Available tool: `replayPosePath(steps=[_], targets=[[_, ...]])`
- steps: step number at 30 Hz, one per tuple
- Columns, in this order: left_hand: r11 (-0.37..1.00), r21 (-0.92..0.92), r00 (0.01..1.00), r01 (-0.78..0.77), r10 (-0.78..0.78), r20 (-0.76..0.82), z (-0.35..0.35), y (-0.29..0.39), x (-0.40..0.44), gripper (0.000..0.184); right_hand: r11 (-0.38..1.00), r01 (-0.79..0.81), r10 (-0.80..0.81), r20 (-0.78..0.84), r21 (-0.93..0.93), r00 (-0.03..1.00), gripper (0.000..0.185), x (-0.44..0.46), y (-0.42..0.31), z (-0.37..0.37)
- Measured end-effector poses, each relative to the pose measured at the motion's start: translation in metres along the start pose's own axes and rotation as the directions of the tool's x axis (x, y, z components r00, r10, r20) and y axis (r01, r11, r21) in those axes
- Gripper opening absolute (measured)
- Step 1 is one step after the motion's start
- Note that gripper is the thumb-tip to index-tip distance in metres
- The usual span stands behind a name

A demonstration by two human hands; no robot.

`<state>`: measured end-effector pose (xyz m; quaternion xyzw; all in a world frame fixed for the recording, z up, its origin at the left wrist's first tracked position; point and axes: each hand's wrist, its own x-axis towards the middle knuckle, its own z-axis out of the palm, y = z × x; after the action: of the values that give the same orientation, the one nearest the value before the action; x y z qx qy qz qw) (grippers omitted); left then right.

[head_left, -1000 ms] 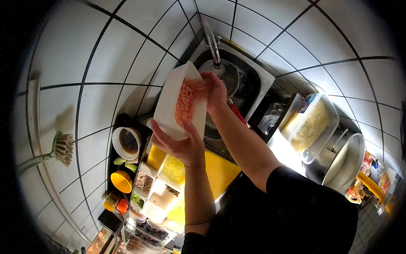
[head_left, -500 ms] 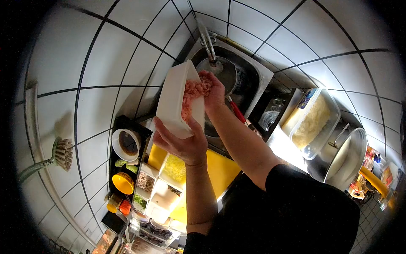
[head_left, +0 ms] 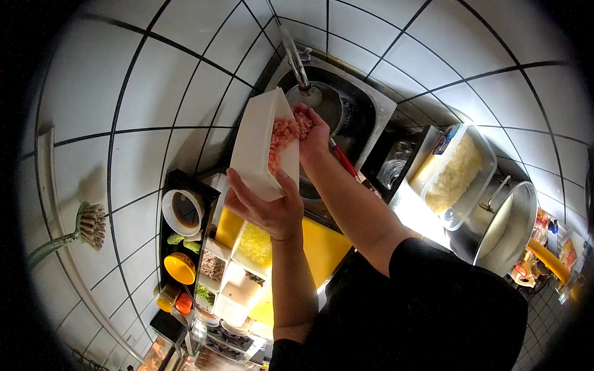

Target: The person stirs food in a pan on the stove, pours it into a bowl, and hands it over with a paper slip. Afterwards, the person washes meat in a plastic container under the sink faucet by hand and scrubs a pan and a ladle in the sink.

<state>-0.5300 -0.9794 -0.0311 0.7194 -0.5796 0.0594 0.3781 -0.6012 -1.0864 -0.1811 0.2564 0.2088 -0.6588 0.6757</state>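
My left hand [head_left: 263, 207] grips the near end of a white rectangular container [head_left: 252, 139], thumb on the rim and fingers along the outer wall. The container is tilted on its side, its open face turned to the right. Pink minced meat [head_left: 283, 139] lies inside. At the far end of the opening, my right hand [head_left: 315, 135] is cupped around a clump of the same mince, which runs on into the container. Both hands are above the near left edge of the sink [head_left: 382, 114].
A metal faucet [head_left: 294, 55] reaches over a round pan in the sink, near a red handle [head_left: 344, 158]. To the right stand a clear tub of pale food [head_left: 458, 176] and a metal pot [head_left: 508, 229]. Food containers, a yellow cup [head_left: 180, 268] and a white bowl [head_left: 183, 209] line the left.
The camera view has shifted slightly. Both hands keep nearly the same hold on the container and the minced meat.
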Motion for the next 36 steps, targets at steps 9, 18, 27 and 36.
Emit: replayPosePath(steps=[9,18,27,36], targets=[[1.000,-0.005,1.000,0.014,-0.013,0.012,0.002,0.001,-0.003,0.077,1.000,0.010,-0.011,-0.047,-0.017,0.999,0.034,0.001,-0.004,-0.002],[1.000,0.013,1.000,0.009,-0.010,0.020,0.004,0.003,-0.002,0.076,0.999,0.045,-0.045,-0.086,-0.003,0.995,0.034,0.000,-0.005,-0.003],[1.000,-0.022,1.000,0.010,-0.009,0.024,0.007,0.000,-0.004,0.078,0.996,0.079,-0.074,-0.116,0.035,0.990,0.031,0.001,-0.008,-0.005],[0.999,-0.008,0.998,0.045,-0.045,0.034,0.005,-0.003,-0.005,0.079,0.994,0.089,-0.084,-0.074,0.066,0.994,0.029,0.005,-0.011,-0.010]])
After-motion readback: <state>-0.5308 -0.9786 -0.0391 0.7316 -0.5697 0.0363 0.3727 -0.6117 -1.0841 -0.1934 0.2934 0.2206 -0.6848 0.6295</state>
